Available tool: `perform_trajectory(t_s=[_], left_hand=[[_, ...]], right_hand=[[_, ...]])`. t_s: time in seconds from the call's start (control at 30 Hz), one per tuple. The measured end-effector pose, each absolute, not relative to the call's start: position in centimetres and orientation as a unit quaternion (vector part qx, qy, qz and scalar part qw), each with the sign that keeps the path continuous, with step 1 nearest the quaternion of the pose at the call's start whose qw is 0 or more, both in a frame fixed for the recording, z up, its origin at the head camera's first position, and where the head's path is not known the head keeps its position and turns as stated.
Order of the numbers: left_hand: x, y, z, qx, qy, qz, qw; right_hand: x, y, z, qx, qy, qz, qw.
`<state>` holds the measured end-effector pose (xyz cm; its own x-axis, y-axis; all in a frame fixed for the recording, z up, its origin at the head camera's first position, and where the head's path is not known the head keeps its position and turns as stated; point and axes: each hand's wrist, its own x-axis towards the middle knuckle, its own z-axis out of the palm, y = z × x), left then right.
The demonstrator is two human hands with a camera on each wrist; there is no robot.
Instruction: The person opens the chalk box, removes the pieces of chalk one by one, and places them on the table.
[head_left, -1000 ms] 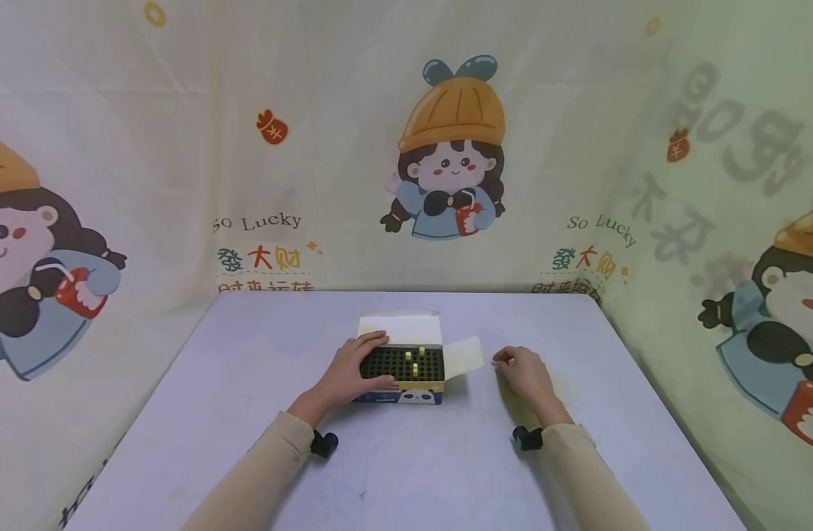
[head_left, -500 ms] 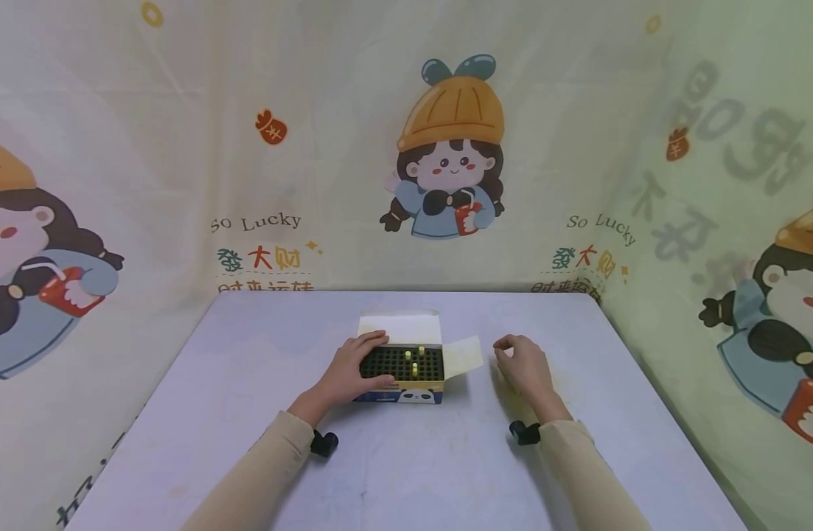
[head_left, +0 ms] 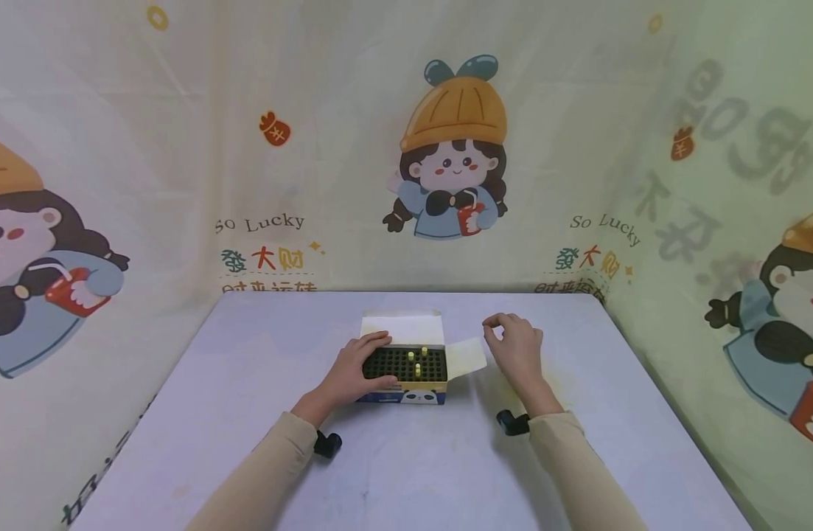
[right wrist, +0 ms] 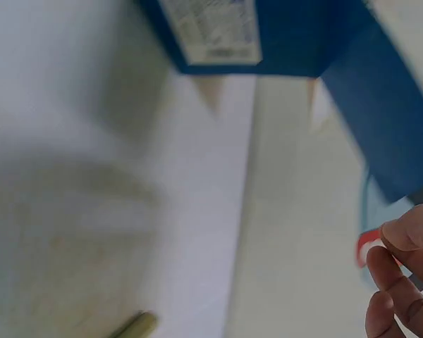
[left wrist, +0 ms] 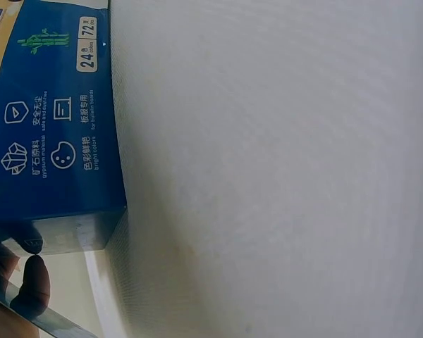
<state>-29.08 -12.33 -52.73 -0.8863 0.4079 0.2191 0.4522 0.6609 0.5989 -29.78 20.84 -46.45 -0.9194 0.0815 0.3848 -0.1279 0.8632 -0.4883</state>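
A blue and yellow box of chalk (head_left: pixel 393 395) rests on the table, lid and end flap (head_left: pixel 466 357) standing open. Its black holed holder (head_left: pixel 389 361) has a few yellow chalks (head_left: pixel 424 352) poking up near the right end. My left hand (head_left: pixel 349 371) grips the box's left end, thumb on the front edge and fingers toward the back. Beyond the flap's right edge, my right hand (head_left: pixel 517 350) is raised, thumb and fingertips brought together. Nothing shows between those fingertips (right wrist: pixel 402 229) in the right wrist view, though something small could be hidden.
Another yellow stick, likely chalk (right wrist: pixel 136 325), shows blurred at the bottom of the right wrist view. The white table (head_left: pixel 413 472) ends at a cloth backdrop (head_left: pixel 353 169) printed with cartoon figures, which also hangs along both sides.
My right hand has risen and moved away from me and slightly left, closer to the flap. The left hand keeps its grip on the box, which has not moved.
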Motion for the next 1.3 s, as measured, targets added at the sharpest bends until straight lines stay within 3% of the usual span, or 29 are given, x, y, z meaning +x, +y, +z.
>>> perform_trajectory(t_s=[0.23,0.4,0.63,0.83,1.3], left_hand=[[-29.2,-12.3,-53.2,-0.237,-0.91,-0.338,0.044],[-29.2,-12.4,-53.0,-0.243,-0.906,-0.343,0.054],[-29.3,-12.3,-52.9,-0.243,-0.905,-0.346,0.045],[-29.2,-12.5,-52.8,-0.239,-0.906,-0.346,0.041],[-29.1,-12.5,-52.5,-0.238,-0.907,-0.345,0.036]], right_hand=[[-28.1,17.3,-44.6,0.067,-0.941,0.259,0.206],[-27.5,14.4,-45.4,0.122,-0.943,0.231,0.207],[-27.2,11.9,-47.5,0.184,-0.954,0.193,0.137],[-27.1,11.3,-47.7,0.206,-0.954,0.204,0.079],[-27.2,12.0,-47.5,0.261,-0.941,0.208,0.054]])
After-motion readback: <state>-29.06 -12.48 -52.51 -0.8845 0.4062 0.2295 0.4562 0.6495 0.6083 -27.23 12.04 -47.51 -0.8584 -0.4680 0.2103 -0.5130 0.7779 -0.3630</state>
